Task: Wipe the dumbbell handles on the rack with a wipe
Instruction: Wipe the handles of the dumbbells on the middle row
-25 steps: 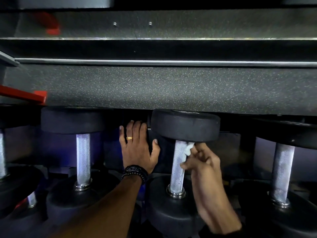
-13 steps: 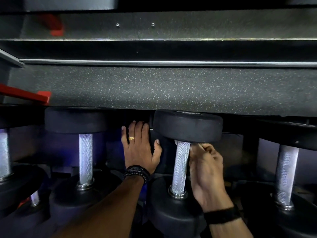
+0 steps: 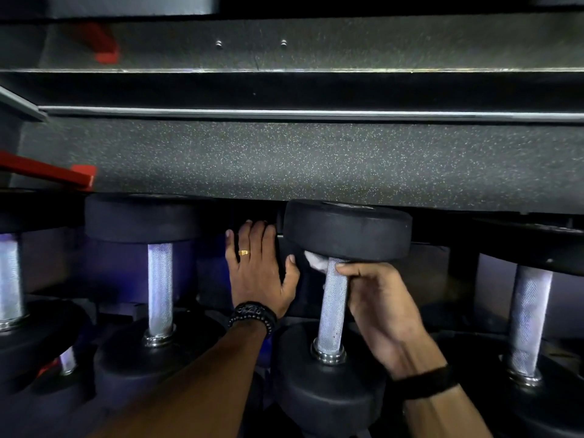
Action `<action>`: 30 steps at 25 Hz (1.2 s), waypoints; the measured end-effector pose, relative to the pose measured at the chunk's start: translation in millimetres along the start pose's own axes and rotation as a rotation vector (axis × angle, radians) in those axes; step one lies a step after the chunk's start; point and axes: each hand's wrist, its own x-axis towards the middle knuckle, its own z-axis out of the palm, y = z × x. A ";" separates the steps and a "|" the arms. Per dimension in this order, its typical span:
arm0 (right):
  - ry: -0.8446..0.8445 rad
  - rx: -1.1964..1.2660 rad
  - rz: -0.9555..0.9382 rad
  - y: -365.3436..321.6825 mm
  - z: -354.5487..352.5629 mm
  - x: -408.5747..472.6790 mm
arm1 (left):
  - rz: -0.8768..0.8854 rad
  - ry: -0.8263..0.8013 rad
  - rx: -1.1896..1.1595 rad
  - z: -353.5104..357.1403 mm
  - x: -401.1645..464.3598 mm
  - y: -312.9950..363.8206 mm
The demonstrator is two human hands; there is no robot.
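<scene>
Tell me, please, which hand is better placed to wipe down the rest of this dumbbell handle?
The right hand: it already grips the top of the handle with the wipe. The left hand lies flat on the rack beside it, holding nothing.

A row of dumbbells lies side by side on the rack [image 3: 316,303], each with one head toward the camera and one away. The middle dumbbell [image 3: 331,368] has the right hand [image 3: 377,306] on its right, fingers curled over the top of its handle [image 3: 330,306], with the wipe [image 3: 317,261] tucked between handle and far head. The left hand [image 3: 257,275] lies flat on the rack, between that dumbbell and the left neighbour dumbbell [image 3: 159,295]. Another dumbbell [image 3: 526,317] lies at far right. The floor [image 3: 316,159] stretches beyond the rack.
</scene>
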 end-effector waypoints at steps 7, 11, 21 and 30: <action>0.122 -0.037 -0.260 13.1 8.2 -23.9 | 0.012 0.023 -0.015 0.7 -0.8 -0.7; -0.094 -0.002 -0.003 -4.4 3.2 6.0 | 0.008 0.017 -0.017 0.8 -0.5 -0.4; 0.596 -0.980 -0.596 20.5 5.0 4.4 | 0.011 0.011 -0.010 -0.1 -0.9 -0.7; 0.308 -0.273 -0.509 35.2 -2.8 -2.1 | 0.003 0.017 0.002 1.8 -0.6 -0.9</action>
